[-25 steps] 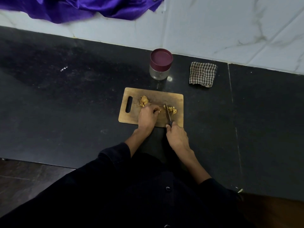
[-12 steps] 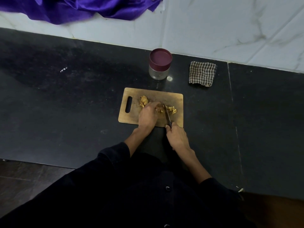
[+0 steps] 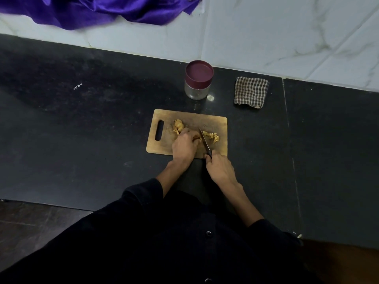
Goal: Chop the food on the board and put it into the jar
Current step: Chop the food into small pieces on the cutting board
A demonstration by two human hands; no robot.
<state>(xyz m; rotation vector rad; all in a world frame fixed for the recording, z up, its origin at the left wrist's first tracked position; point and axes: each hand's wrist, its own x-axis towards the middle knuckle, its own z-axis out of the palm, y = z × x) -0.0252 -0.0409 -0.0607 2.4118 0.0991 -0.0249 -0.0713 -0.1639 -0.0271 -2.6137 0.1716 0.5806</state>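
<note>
A wooden cutting board (image 3: 217, 123) with a handle slot lies on the black counter. My left hand (image 3: 183, 145) holds down a yellowish piece of food (image 3: 198, 137), most of it hidden under the curled fingers. A whole piece (image 3: 178, 126) lies at the board's back left and a pile of cut bits (image 3: 212, 136) sits at the right. My right hand (image 3: 219, 169) grips a small knife (image 3: 204, 141) by its dark handle, the blade beside my left fingertips. Behind the board stands a glass jar (image 3: 196, 90) with a maroon lid on.
A folded checked cloth (image 3: 251, 92) lies right of the jar. A white marble wall runs along the counter's back, with purple fabric (image 3: 98, 9) draped at top left. My dark-clothed body fills the lower frame at the counter's front edge.
The knife blade has shifted slightly left, closer to my left fingertips, and my right hand has followed. My left hand stays pressed on the food.
</note>
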